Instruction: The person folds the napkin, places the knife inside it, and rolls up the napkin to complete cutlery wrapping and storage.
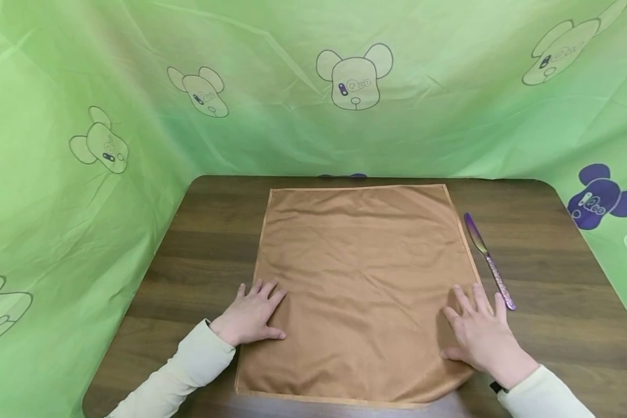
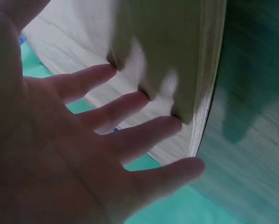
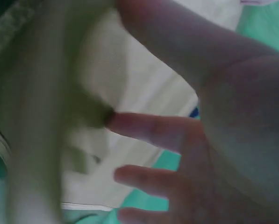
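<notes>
A brown square cloth [image 1: 360, 278] lies spread out on the table, lightly wrinkled, with a stitched hem. My left hand [image 1: 256, 313] has its fingers spread over the cloth's left edge; in the left wrist view, fingertips [image 2: 160, 122] touch the fabric near the hem. On the other side, my right hand [image 1: 483, 334] is spread at the right edge, its thumb over the cloth. The near right corner curves up beneath that hand and is partly hidden. In the right wrist view the index fingertip meets the cloth [image 3: 144, 84], and a blurred fold rises beside it.
A table knife [image 1: 488, 258] with a purple, iridescent blade and patterned handle lies just right of the cloth, close to my right fingers. The dark wooden table [image 1: 209, 232] has rounded far corners. A green curtain [image 1: 271, 87] with bear-head prints hangs behind and along the sides.
</notes>
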A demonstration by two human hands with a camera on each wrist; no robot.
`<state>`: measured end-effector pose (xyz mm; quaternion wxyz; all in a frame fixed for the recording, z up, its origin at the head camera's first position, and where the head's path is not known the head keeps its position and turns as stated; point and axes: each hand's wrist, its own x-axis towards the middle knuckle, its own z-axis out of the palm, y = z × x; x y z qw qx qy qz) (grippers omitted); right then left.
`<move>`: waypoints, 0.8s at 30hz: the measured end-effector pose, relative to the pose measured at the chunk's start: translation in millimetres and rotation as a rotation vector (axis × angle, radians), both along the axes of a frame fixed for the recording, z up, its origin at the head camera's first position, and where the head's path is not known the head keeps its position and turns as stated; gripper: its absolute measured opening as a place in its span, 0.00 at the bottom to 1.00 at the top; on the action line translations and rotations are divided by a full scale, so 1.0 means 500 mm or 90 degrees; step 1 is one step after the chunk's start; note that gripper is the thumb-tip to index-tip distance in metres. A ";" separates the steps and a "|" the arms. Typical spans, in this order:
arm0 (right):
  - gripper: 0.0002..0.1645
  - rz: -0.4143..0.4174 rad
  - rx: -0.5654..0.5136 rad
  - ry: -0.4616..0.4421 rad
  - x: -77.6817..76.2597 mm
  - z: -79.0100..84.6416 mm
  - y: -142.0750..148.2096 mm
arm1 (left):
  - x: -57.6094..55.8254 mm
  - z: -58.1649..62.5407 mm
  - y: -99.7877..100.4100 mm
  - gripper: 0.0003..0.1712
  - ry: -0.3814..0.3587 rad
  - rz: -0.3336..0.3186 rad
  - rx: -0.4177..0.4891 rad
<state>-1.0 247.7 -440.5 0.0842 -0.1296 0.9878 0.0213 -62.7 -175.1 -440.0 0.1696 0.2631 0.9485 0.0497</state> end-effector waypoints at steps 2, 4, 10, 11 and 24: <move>0.49 -0.001 0.001 0.023 -0.001 -0.007 -0.006 | -0.005 -0.001 -0.004 0.52 -0.009 0.022 -0.009; 0.51 -0.010 -0.008 0.023 -0.002 -0.009 -0.009 | -0.011 -0.002 -0.009 0.54 -0.019 0.036 -0.017; 0.58 -0.052 -0.027 -0.018 -0.003 0.013 0.016 | -0.023 -0.002 -0.019 0.57 -0.061 0.040 -0.009; 0.58 -0.058 -0.026 -0.023 -0.002 0.019 0.024 | -0.024 -0.001 -0.019 0.58 -0.063 0.040 -0.009; 0.58 -0.061 0.020 -0.038 0.028 -0.005 0.035 | -0.023 0.004 -0.015 0.59 -0.060 0.041 -0.003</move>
